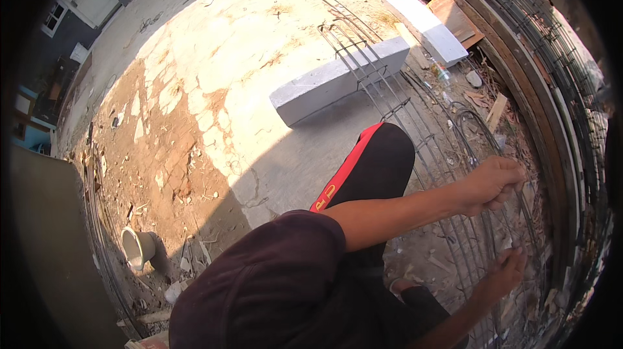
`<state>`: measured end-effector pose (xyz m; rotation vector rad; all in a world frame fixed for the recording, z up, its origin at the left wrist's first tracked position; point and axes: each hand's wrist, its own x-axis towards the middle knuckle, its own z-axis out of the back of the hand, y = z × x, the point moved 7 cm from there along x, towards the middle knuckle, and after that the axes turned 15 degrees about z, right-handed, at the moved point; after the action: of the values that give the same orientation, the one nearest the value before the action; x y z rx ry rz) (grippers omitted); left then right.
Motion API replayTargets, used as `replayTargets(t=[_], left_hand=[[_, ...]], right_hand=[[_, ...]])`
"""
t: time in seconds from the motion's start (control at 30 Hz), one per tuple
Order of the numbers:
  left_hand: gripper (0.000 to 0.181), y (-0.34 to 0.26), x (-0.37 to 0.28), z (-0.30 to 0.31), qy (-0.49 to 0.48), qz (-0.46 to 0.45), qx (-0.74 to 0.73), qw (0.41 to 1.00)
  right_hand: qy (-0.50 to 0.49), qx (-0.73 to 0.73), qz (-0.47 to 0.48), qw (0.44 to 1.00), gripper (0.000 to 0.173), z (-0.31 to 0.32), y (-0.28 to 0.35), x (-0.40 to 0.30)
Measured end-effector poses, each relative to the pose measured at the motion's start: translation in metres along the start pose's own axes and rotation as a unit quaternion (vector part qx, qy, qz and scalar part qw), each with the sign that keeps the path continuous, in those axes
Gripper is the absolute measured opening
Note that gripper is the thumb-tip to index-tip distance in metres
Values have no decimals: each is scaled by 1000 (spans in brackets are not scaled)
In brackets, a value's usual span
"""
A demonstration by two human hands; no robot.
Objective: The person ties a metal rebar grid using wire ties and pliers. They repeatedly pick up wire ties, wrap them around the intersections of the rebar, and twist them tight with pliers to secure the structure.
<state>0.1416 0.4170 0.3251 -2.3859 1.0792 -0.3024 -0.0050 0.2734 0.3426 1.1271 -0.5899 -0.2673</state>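
My left hand (496, 186) is held over the right part of the ground, its fingers curled together. Below it in the picture, my right hand (506, 271) has its fingertips drawn close to the thumb. Any thin wire in either hand is too fine to make out. Beneath both hands run dark steel bars, some looped at the end like this bent bar (466, 111). A rebar cage with stirrups (404, 103) passes beside my knee (387, 159). Its far end rests across a pale lightweight concrete block (311, 101).
A second white block (423, 23) lies farther off beside a wooden board (455, 18). Long timber beams (516, 67) and stacked rebar cages (545, 23) line the right side. On the broken ground at left stands a small bucket (138, 247), near a wall (44, 232).
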Motion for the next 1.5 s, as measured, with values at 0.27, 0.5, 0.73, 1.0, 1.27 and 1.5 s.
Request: replayTargets(t=[0.27, 0.5, 0.73, 1.0, 1.27, 1.5], left_hand=[[27, -25, 14, 45, -1, -61, -157, 986], [41, 40, 6, 8, -167, 91, 30, 981], [46, 2, 18, 61, -370, -185, 117, 903], [43, -54, -14, 58, -255, -144, -82, 953], [40, -76, -22, 89, -283, -176, -143, 932], [37, -77, -22, 78, -278, -172, -123, 937]], right_hand=[[293, 101, 23, 951, 30, -71, -8, -86], [161, 85, -30, 983, 29, -73, -16, -49], [211, -81, -9, 974, 28, -54, -43, -77], [177, 202, -260, 927, 35, -59, -48, -147], [313, 135, -228, 912, 23, -50, -26, -171], [358, 435, -372, 738, 26, -48, -51, -195]])
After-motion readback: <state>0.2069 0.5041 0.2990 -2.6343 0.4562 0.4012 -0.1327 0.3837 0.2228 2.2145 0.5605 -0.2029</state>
